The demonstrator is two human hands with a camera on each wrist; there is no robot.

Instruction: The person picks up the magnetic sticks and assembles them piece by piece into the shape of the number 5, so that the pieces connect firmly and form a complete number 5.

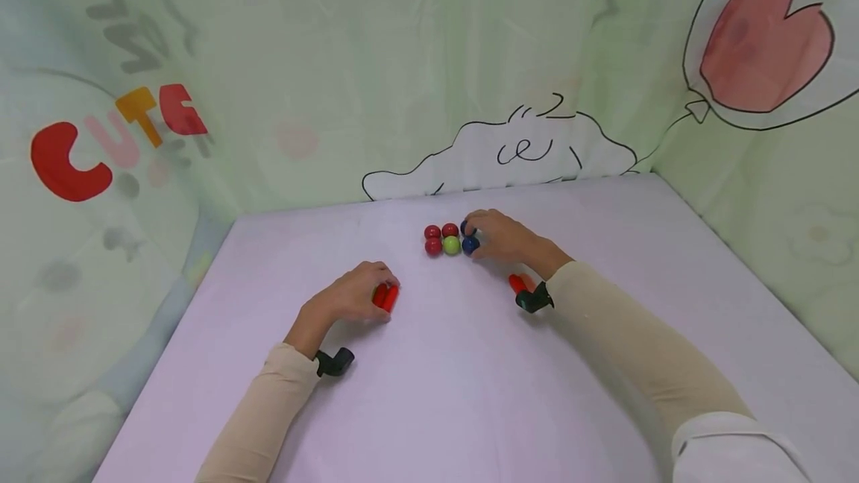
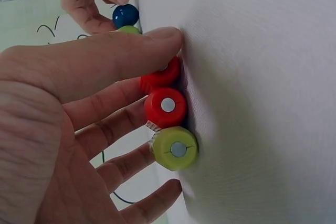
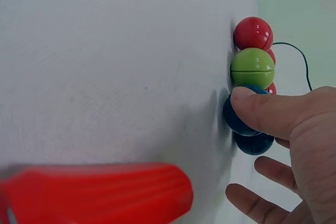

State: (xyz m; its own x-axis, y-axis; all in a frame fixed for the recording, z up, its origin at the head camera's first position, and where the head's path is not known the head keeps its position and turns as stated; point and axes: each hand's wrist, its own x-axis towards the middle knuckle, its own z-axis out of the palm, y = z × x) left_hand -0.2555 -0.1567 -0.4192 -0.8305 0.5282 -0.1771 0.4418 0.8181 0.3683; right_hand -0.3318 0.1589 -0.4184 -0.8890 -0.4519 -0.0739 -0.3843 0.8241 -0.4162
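My left hand (image 1: pixel 359 291) curls round a row of short rods lying on the table, with the thumb over one red end and the fingers along the far side. In the left wrist view a red rod (image 2: pixel 167 106) and a yellow-green rod (image 2: pixel 176 149) show round grey discs on their ends. Farther back, my right hand (image 1: pixel 502 235) grips two dark blue balls, its thumb on the near blue ball (image 3: pixel 239 115) and fingers by the other blue ball (image 3: pixel 254 144). Beside them sit a green ball (image 1: pixel 452 245) and three red balls (image 1: pixel 433 247), grouped in two rows.
A ridged red piece (image 1: pixel 517 283) lies beneath the right wrist, close to the black wrist camera (image 1: pixel 535 298). Printed fabric (image 1: pixel 322 95) rises behind the pale table (image 1: pixel 456 393) and at both sides.
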